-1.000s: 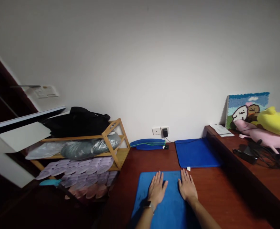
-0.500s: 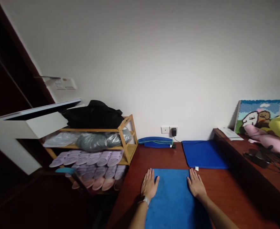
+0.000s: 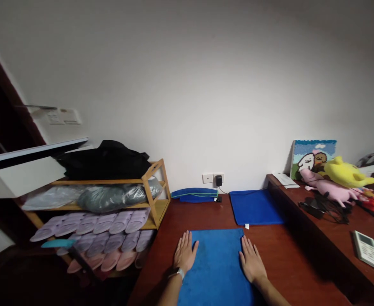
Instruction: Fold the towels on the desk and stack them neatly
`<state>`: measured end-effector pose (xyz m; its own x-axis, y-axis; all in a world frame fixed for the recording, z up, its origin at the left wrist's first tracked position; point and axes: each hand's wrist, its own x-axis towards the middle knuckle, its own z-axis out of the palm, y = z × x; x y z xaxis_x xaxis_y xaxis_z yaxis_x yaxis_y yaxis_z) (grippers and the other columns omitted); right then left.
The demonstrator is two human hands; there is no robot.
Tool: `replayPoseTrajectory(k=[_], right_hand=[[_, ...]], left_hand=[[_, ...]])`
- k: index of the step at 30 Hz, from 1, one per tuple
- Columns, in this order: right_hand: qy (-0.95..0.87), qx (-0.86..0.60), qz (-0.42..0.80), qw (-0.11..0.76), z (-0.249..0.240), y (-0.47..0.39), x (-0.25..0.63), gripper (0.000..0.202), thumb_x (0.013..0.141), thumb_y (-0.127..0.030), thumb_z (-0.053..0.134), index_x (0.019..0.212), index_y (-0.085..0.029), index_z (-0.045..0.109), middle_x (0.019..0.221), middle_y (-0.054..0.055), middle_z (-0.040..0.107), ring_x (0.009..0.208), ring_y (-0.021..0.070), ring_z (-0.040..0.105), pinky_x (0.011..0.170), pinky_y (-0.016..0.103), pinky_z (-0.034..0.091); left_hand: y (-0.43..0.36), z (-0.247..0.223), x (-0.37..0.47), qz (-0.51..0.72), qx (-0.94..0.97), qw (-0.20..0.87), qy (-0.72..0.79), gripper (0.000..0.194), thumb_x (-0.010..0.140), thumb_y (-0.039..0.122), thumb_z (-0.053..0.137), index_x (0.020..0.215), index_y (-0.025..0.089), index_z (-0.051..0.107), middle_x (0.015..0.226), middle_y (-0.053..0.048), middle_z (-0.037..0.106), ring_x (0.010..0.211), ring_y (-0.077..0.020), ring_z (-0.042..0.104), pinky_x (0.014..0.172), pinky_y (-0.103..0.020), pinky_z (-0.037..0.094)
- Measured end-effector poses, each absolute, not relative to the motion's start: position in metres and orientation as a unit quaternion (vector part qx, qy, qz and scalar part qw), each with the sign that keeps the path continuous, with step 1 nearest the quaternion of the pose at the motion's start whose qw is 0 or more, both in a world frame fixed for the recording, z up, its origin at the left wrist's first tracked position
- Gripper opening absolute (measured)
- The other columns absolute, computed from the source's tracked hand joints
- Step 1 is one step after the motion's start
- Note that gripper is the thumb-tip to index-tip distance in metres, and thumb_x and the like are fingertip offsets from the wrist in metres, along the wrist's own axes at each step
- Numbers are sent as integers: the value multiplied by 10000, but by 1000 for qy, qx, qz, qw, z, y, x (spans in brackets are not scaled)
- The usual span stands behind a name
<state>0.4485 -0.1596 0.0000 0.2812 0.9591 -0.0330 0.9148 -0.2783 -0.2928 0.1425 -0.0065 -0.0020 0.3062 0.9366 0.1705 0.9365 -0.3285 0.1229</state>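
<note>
A light blue towel (image 3: 217,263) lies spread flat on the reddish-brown table, its near end running out of the picture. My left hand (image 3: 186,253) rests flat along its left edge near the far corner, fingers outstretched, a watch (image 3: 178,272) on the wrist. Along the right edge my right hand (image 3: 252,260) lies flat too, fingers straight and a little apart. Neither hand grips anything. Just beyond, to the right, is a darker blue folded cloth (image 3: 257,207) with a small white tag.
Against the wall lies a folded blue cloth with green edging (image 3: 195,194), beside a black plug adapter (image 3: 218,180). A wooden rack (image 3: 156,208) with slippers stands left. The raised surface at right bears a pink plush toy (image 3: 329,189), a yellow plush toy (image 3: 346,172) and a remote control (image 3: 368,250).
The view has turned right, so everything sits further left and the remote control shows now. Both hands stay flat at the towel's edges.
</note>
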Motion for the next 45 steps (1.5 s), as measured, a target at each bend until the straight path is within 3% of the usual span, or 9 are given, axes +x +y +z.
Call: replayPoseTrajectory(k=[6, 14, 18, 27, 45], right_hand=[[-594, -786, 118, 123, 7, -159, 448, 705, 1017, -504, 128, 1624, -148, 174, 1699, -3, 150, 1580, 191, 95, 1296, 408, 75], [-610, -776, 121, 108, 7, -162, 449, 683, 1010, -450, 156, 1617, -140, 202, 1701, 16, 136, 1583, 206, 79, 1291, 428, 59], [-602, -781, 121, 114, 6, -161, 448, 701, 1009, -470, 142, 1622, -132, 180, 1703, 25, 143, 1583, 203, 95, 1291, 427, 62], [-592, -790, 120, 104, 5, -162, 448, 718, 1005, -482, 128, 1625, -120, 154, 1709, 26, 138, 1583, 196, 95, 1288, 409, 38], [-586, -795, 124, 91, 8, -217, 431, 736, 1011, -524, 149, 1627, -121, 182, 1711, 33, 154, 1583, 206, 100, 1289, 404, 61]], left_hand=[[-27, 19, 177, 126, 856, -43, 500, 653, 1047, 471, 205, 1603, 142, 299, 1675, -80, 289, 1555, -234, 250, 1286, -449, 224], [-119, -1, 314, 123, 904, 75, 402, 643, 1062, 483, 109, 1613, 191, 264, 1676, -56, 281, 1557, -216, 240, 1281, -447, 256], [-117, -1, 276, 99, 901, 79, 416, 661, 1054, 536, 119, 1624, 218, 220, 1690, -25, 228, 1566, -213, 206, 1293, -449, 225], [-92, 2, 126, 79, 813, 11, 577, 782, 1025, 640, 168, 1616, 133, 250, 1687, -87, 231, 1561, -257, 223, 1273, -465, 262], [-99, 7, 132, 110, 812, 3, 573, 811, 1024, 634, 157, 1588, 74, 316, 1669, -137, 281, 1557, -256, 244, 1273, -457, 245]])
